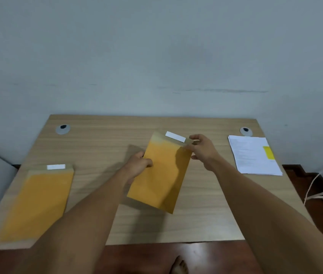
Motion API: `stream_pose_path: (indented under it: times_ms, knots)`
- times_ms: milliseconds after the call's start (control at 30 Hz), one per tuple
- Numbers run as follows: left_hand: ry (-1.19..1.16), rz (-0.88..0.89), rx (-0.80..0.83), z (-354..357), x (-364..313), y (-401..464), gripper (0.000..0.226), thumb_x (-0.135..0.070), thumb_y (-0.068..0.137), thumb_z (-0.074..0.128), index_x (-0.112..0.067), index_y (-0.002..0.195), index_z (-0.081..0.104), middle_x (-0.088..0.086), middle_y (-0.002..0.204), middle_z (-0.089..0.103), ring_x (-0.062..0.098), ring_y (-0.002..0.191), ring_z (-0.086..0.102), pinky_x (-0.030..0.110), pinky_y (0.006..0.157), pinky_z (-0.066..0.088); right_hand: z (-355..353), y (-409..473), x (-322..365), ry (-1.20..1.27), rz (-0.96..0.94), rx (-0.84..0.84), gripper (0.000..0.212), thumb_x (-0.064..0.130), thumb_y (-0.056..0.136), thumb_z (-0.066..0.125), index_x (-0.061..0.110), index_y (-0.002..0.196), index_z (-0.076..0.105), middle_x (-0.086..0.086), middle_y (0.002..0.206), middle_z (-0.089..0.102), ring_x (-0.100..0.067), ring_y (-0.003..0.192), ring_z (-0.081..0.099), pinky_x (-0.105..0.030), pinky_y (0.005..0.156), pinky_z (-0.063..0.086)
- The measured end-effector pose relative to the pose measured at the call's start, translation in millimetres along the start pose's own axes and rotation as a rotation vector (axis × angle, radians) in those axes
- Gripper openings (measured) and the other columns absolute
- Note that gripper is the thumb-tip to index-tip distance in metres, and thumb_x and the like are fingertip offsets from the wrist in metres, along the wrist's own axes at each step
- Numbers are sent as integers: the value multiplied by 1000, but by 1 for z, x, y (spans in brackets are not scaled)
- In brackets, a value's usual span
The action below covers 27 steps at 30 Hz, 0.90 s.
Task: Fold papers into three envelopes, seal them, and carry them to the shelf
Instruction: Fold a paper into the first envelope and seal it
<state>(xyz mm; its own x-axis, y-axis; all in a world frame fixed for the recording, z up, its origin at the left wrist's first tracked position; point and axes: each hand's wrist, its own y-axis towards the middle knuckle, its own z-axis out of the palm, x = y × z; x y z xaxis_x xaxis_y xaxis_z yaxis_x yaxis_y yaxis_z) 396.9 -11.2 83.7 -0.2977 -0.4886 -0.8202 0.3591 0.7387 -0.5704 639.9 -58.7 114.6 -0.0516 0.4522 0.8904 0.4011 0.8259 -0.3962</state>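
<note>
Our left hand [139, 165] grips the envelope [161, 173] at its left edge while our right hand [201, 150] pinches its top right corner above the desk [101, 139].

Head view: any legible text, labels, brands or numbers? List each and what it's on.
No text can be read.
Stack of white papers: lines of printed text, too small and blurred to read.
Yellow note on that stack: no writing visible.
White strip on the held envelope: blank.
White strip on the envelope lying on the table: blank.
</note>
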Motion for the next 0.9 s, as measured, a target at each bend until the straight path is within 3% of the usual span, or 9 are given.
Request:
stream_pose_path:
  times_ms: [133,333,467,633,767,900]
  knots:
    - [16,-1,-32,35,-7,8,27,-7,87,62,-20,109,68,5,104,77,25,93,73,38,79,59,-38,19,-1,-134,-10,117,26,1,81,73,13,104,67,-6,90,63,-19,78,56,-30,61,44]
    - [105,-74,-16,50,-16,24,31,-11,81,74,-16,111,70,5,103,77,26,93,75,48,84,61,-72,41,-19,-62,33,150,17,-7,85,66,3,99,66,-12,89,63,-23,80,61,-36,72,56]
    - [183,-124,-75,32,-11,30,27,-13,80,78,-15,105,69,6,101,75,22,88,71,32,69,55,-85,52,-37,100,86,59,15,-5,85,68,4,96,65,-11,92,65,-24,81,63,-42,81,58]
    - [-147,-169,-147,21,12,47,51,-8,79,80,-22,123,57,8,113,72,24,96,70,35,82,56,-83,56,-67,302,175,-70,18,-6,87,66,6,101,65,-15,99,67,-27,86,62,-47,88,56]
    - [-365,-147,-260,40,27,67,58,6,82,73,-23,127,50,10,112,68,26,97,68,37,74,57,-65,57,-90,405,257,-168,19,-5,86,67,10,97,63,-14,96,65,-27,80,59,-42,76,52]
    - [-293,-102,-418,41,35,94,42,5,85,68,-13,121,55,11,116,68,27,100,66,34,71,54,-50,54,-115,309,292,-187,24,0,84,73,9,105,64,-12,97,67,-24,78,63,-31,58,53]
